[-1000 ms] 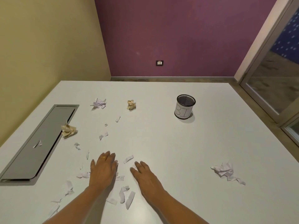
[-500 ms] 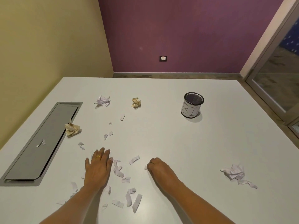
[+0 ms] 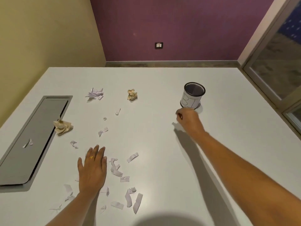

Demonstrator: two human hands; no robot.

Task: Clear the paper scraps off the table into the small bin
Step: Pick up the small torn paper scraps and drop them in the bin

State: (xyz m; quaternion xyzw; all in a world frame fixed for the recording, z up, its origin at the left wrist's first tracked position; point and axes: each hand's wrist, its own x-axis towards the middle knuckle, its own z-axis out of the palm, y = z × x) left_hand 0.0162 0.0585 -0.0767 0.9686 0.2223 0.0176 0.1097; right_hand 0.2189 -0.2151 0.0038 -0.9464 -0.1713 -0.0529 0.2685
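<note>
The small bin [image 3: 193, 95] is a black mesh cup with a white paper label, standing far right on the white table [image 3: 162, 79]. My right hand [image 3: 187, 119] is a closed fist just in front of the bin, left of its base; the paper scrap it closed on is hidden inside. Palm down, my left hand [image 3: 92, 168] lies flat with fingers apart among several white paper strips [image 3: 116, 168]. More strips [image 3: 137, 203] lie near the front edge. A crumpled white paper [image 3: 94, 93] and a tan paper ball [image 3: 132, 95] sit farther back.
A grey recessed panel [image 3: 32, 128] runs along the table's left side with one scrap [image 3: 28, 143] on it. A second tan ball [image 3: 62, 127] rests at the panel's right edge. A glass door frame [image 3: 267, 79] stands to the right of the table.
My right hand closed over a scrap near the left hand, then travelled forward and right to the bin. The left hand stayed flat on the table.
</note>
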